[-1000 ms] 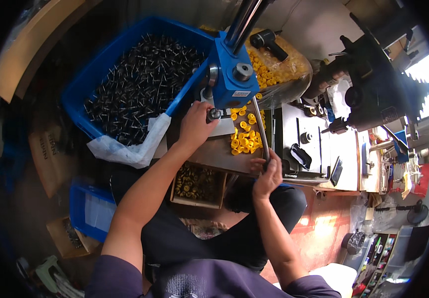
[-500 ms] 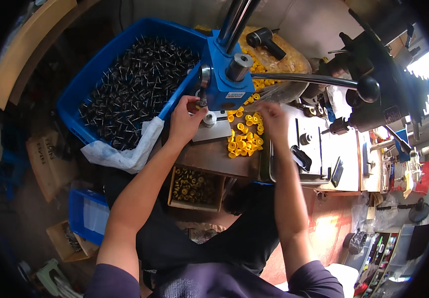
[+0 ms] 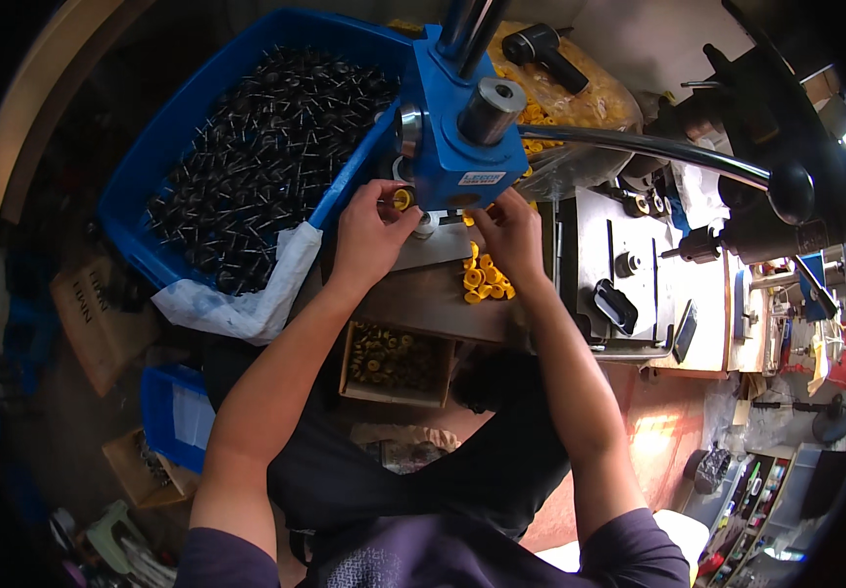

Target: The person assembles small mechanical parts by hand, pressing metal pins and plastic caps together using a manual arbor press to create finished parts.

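Observation:
My left hand (image 3: 372, 233) is closed in a pinch on a small yellow plastic cap (image 3: 402, 199), just left of the press's round metal fixture (image 3: 426, 226). Something dark shows beside that cap, partly hidden by the fingers. Across the fixture, my right hand (image 3: 511, 238) has its fingers drawn together at a yellow cap (image 3: 469, 219), under the right side of the blue press head (image 3: 462, 162). Close below that hand lies a pile of loose yellow caps (image 3: 486, 279) on the brown bench top (image 3: 413, 302).
A large blue bin (image 3: 139, 167) full of black pieces with metal pins stands at left. The press lever (image 3: 648, 147) reaches right, in front of a plastic bag (image 3: 599, 98) of yellow caps. Under the bench is a box (image 3: 398, 397) of parts; a drill chuck (image 3: 702, 245) is at right.
My right hand has moved left, from beside the bench's right edge to the caps under the press head. The yellow cap in my left hand shows more fully. The whole view has shifted slightly.

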Available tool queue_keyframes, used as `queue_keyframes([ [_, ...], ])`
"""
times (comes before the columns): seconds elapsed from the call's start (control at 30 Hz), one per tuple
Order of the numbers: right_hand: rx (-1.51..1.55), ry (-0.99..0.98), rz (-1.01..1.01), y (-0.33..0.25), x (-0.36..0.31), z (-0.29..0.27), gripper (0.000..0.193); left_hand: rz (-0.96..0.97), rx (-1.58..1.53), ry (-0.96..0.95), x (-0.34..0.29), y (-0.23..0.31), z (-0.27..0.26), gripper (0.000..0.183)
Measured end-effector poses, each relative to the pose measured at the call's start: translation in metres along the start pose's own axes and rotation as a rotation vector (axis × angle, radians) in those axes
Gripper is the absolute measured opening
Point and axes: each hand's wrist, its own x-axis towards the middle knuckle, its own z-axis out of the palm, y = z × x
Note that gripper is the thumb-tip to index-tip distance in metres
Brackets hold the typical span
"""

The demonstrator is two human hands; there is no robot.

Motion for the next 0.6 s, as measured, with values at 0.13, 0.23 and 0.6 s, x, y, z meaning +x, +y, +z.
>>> queue_keyframes([
  [0.13, -0.093, 0.152, -0.37, -0.005, -0.003, 0.027, 0.016, 0.015, -0.028, -0.022, -0.001, -0.006, 0.006, 0.029],
  [0.23, -0.204, 0.066, -0.388, -0.003, -0.01, 0.034, 0.019, -0.014, -0.04, -0.034, -0.003, -0.01, 0.004, 0.027],
  [0.6, -0.036, 0.073, -0.205, -0.011, -0.015, 0.0, 0.016, 0.088, 0.012, -0.074, -0.001, 0.002, 0.007, 0.028],
])
